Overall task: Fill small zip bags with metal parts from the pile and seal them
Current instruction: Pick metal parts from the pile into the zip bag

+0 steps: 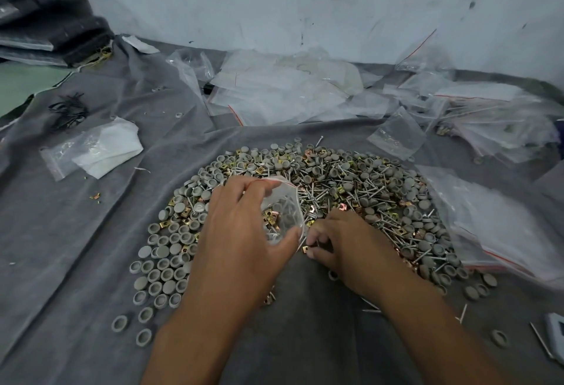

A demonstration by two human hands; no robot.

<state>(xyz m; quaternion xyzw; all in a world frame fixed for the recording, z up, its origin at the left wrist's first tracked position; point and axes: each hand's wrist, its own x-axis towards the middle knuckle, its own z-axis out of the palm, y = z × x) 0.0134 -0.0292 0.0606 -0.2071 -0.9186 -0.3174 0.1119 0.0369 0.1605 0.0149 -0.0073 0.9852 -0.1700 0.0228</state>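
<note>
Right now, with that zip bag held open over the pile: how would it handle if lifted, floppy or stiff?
Probably floppy: the zip bag is thin clear film, crumpled where the left hand grips it. Likely bottom-heavy, since screws and brass clips already sit inside. The mouth is unsealed, so tilting it could spill parts onto the pile.

We see a wrinkled grey cloth (91, 247) spread as the work surface, with a broad pile of grey caps, screws and brass clips (351, 195) lying on its middle. Along its far edge lies a heap of empty clear zip bags (290, 88), with more bags (494, 226) at the right. On the left lie a white folded bag (103, 149) and a tangle of black ties (68, 109).
</note>
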